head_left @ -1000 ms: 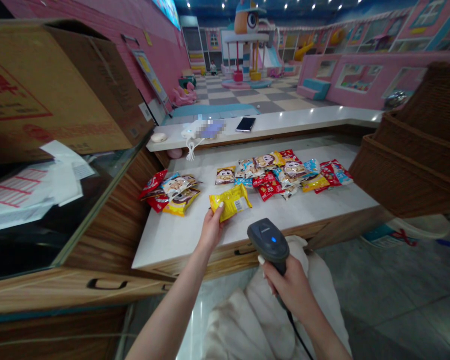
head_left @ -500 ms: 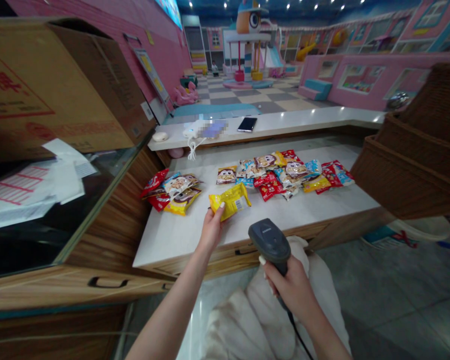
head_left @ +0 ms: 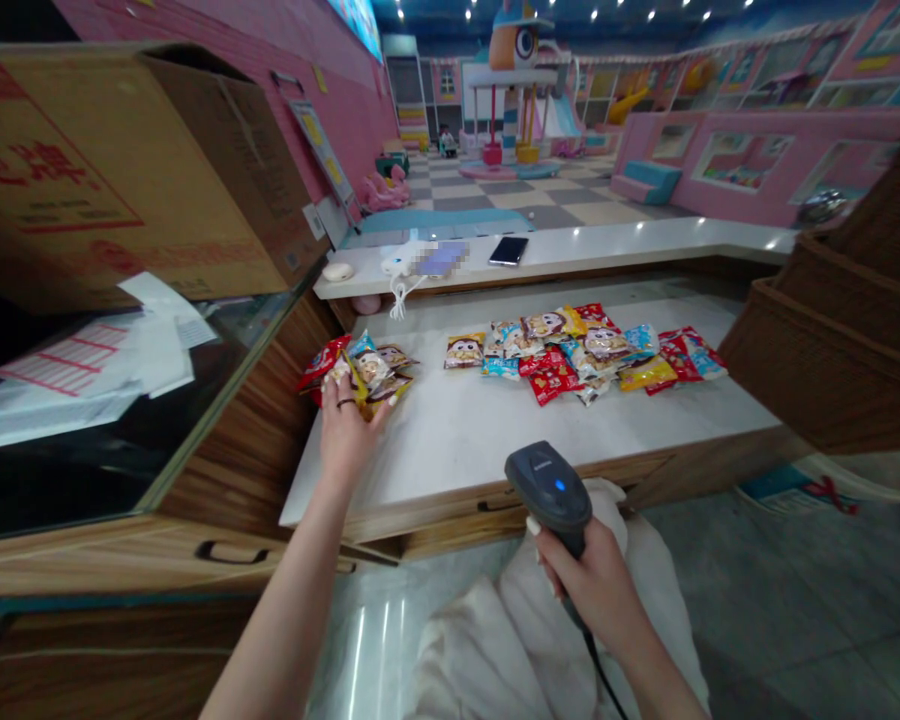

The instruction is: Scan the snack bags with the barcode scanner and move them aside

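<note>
At the left pile of snack packets (head_left: 373, 365), my left hand (head_left: 347, 425) lies over the near packets, with its fingers spread and touching them. A yellow packet shows between its thumb and fingers, partly covered. My right hand (head_left: 589, 575) is wrapped round the grip of a dark grey barcode scanner (head_left: 549, 485), held above my lap with a blue light lit on top. A black cable runs down from the scanner. A larger group of snack packets (head_left: 551, 385), red, yellow, blue and white, lies on the right part of the white counter (head_left: 435, 450).
A raised ledge (head_left: 607, 242) behind the packets bears a phone (head_left: 508, 250) and a white cable. To the left, a cardboard box (head_left: 120, 170) and papers (head_left: 150, 355) sit on a glass-topped cabinet. A brown woven basket (head_left: 832, 340) stands at right.
My left hand has carried the yellow packet from the counter's middle leftward to the left pile, and its fingers have spread. The scanner's blue light has come on.
</note>
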### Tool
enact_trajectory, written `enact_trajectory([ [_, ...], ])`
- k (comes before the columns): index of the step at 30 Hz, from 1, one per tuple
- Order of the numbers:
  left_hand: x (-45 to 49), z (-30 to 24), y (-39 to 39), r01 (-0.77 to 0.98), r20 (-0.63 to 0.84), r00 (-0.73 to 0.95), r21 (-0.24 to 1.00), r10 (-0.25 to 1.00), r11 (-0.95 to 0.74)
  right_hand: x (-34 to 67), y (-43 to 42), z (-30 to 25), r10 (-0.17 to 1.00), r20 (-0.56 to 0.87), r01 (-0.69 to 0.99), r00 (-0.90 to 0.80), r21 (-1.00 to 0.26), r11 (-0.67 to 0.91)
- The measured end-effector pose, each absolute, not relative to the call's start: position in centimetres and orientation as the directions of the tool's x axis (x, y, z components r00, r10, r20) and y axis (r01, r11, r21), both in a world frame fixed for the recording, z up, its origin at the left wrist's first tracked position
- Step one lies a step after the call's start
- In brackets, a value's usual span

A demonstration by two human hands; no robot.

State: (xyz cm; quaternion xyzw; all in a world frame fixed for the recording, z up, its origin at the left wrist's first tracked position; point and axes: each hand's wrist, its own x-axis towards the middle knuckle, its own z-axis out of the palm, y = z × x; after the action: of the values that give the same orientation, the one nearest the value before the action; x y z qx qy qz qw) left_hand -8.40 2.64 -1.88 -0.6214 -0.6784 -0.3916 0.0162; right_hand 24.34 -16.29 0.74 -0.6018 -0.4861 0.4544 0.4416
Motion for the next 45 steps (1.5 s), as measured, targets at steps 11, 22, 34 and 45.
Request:
enact_trajectory([
  [11, -4.8, -0.6, 5.1, 0.853, 0.617, 0.002, 0.410, 0.787, -0.323, 24.8, -16.0, 0.3, 0.981, -0.170, 0.182, 0.099, -0.966, -0.185],
  [22, 3.5, -3.3, 15.8, 0.619, 0.331, 0.315, 0.639, 0.890, -0.457, 24.7, -16.1, 1.0, 0.976, -0.129, 0.169, 0.173, -0.973, -0.159],
  [34, 3.0, -2.6, 8.2, -0.144, 0.159, -0.053, 0.976, 0.986, -0.165, 24.6, -16.4, 1.2, 0.976, -0.133, 0.166, 0.174, -0.973, -0.163],
  [45, 4.5, -2.7, 1.1, -0.565, -0.230, -0.086, 0.812, 0.969, 0.142, 24.4, -16.3, 0.8, 0.993, -0.074, 0.215, 0.092, -0.972, -0.093],
])
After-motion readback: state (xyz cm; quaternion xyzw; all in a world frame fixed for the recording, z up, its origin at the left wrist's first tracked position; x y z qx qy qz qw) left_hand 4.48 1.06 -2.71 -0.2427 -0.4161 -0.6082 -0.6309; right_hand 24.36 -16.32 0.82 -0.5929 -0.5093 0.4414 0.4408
